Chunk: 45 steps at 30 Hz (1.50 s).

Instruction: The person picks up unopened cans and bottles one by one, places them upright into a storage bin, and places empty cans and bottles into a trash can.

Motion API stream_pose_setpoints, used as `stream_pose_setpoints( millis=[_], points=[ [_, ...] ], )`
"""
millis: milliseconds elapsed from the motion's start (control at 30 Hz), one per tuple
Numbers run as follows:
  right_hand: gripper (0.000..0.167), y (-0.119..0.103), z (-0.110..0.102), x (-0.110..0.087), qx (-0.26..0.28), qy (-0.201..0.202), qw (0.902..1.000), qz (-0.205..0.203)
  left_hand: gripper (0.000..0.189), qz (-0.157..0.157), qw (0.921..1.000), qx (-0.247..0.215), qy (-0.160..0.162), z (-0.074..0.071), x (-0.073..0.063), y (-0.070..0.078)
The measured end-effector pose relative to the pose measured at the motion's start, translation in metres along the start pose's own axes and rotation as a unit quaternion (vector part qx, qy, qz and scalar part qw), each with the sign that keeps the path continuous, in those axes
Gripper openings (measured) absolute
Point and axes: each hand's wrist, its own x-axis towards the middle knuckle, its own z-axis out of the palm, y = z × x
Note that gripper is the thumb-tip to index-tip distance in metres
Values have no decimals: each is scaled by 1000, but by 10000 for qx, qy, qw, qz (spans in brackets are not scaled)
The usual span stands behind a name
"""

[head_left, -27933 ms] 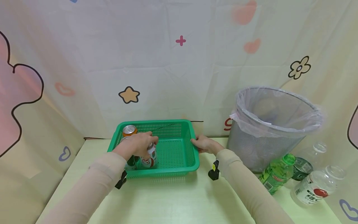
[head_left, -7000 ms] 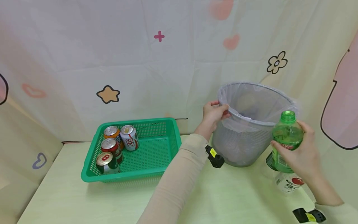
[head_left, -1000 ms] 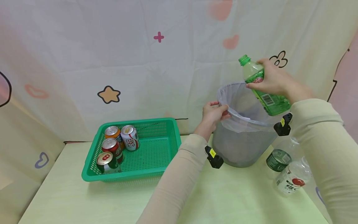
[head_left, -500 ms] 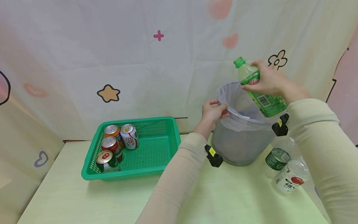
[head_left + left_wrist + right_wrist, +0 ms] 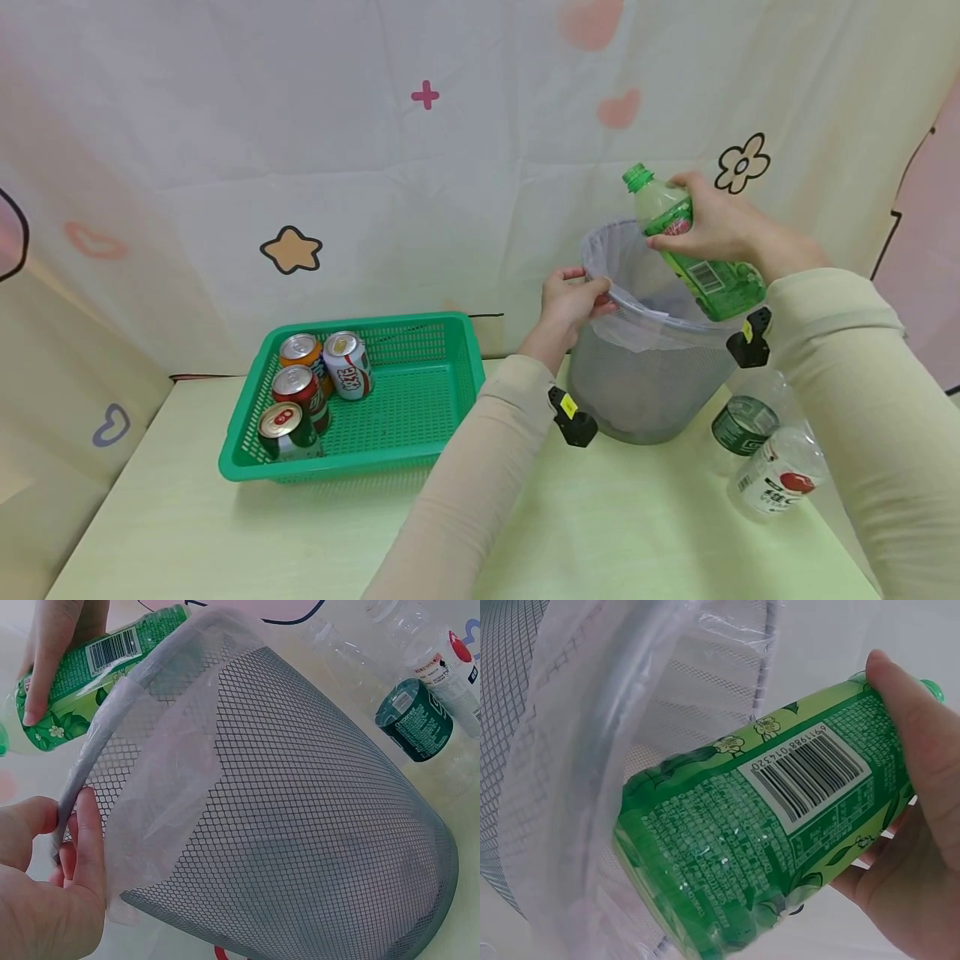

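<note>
My right hand (image 5: 720, 221) grips a green plastic bottle (image 5: 708, 279) around its upper body. The bottle tilts over the mouth of a grey mesh bin (image 5: 645, 392), its neck up to the left and its base down inside the rim. In the right wrist view the bottle's barcode label (image 5: 810, 776) faces the camera and its base is beside the lined rim. My left hand (image 5: 572, 310) pinches the bin's rim and the clear plastic liner (image 5: 169, 787) folded over it, thumb on one side and fingers on the other. The bin's floor is hidden.
Two clear bottles stand right of the bin: one with a dark green label (image 5: 745, 427), one with a white label and red fruit (image 5: 780, 479). On the left, a green basket (image 5: 390, 458) holds several drink cans (image 5: 348, 367). A patterned curtain (image 5: 450, 208) hangs behind.
Much earlier the hands were at the basket; later the right hand lifted the green bottle from beside the bin. Over the last second it moved slightly left and lower. The left hand stays on the rim.
</note>
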Motion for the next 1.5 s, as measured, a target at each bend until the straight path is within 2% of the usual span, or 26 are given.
stream_pose_setpoints(
  millis=[500,867,1200,1500],
  points=[
    [88,3,6,-3,-293,-77,9994,-176,32,10,10000,-3,33,1,-1,-1],
    [88,4,6,-6,14,-668,9978,13,32,9,10000,-15,65,2,2,-3],
    [89,2,5,-10,-33,-934,9954,188,35,2,10000,-71,15,2,0,-4],
    [85,6,4,-12,-7,-860,9963,66,35,-33,10000,-30,-10,4,0,-4]
  ],
)
